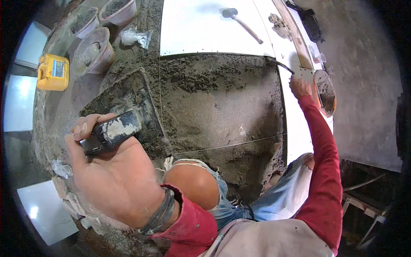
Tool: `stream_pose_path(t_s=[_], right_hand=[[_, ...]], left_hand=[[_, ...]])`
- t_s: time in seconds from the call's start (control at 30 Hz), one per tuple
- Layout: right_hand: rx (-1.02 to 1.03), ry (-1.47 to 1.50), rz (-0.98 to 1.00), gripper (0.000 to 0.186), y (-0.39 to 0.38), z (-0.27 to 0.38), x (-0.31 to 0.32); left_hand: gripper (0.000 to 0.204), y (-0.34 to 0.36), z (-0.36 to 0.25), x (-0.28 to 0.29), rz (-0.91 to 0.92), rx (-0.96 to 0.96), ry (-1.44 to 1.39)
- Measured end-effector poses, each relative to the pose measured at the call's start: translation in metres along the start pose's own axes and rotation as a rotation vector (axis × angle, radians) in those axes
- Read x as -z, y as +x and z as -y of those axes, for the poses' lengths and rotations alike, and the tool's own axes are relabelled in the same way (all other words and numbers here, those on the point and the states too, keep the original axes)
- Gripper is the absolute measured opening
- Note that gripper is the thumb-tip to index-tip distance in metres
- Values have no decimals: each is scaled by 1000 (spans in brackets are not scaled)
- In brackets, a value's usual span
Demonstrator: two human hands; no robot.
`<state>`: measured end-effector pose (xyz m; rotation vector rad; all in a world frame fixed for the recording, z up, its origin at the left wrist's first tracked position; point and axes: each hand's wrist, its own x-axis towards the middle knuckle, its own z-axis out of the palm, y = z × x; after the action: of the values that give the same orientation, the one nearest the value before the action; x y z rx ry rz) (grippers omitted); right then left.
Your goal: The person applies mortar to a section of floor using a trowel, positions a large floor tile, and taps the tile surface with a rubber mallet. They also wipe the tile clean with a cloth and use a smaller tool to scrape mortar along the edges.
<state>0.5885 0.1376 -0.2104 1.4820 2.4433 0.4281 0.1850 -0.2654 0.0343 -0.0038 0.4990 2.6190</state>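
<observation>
My left hand (pixel 115 175) is raised close, palm up, its fingers curled round a black block-shaped tool (pixel 122 128) smeared with pale mortar. Just beyond it is a dark, mortar-coated flat board (pixel 145 107); I cannot tell whether the two are joined. At the far right, my right hand (pixel 301 87) grips a thin dark tool with a bent neck (pixel 284 67), its tip at the corner of the white tile (pixel 192 30). Its working end is hard to make out. Between my hands spreads a bed of grey mortar (pixel 214 105), rough at its far side and smoother in the middle.
A mallet (pixel 244 26) lies on the far tile. Taut strings (pixel 231 145) cross the mortar. Several mortar tubs (pixel 92 53) and a yellow jerrycan (pixel 53 72) stand at the left. A bucket (pixel 326 92) sits beside my right hand, near the grey wall (pixel 368 98).
</observation>
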Motion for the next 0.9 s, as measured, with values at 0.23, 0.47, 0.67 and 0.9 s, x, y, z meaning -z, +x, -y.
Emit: stream_pose_path(t_s=[0.23,0.47,0.67,0.9], right_hand=[[-70,396,65,37,-16,59,-16],[-268,466,-3,45,-7,103,-38],[-176,497,-122,42,-51,200,-29],[183,642,-21,32,-97,304,31]], left_hand=[[10,-6,9,-11,31,29,13],[14,-12,6,-12,-34,-41,65],[14,-10,-8,-4,-89,-173,180],[14,-13,-11,-8,-58,-213,106]])
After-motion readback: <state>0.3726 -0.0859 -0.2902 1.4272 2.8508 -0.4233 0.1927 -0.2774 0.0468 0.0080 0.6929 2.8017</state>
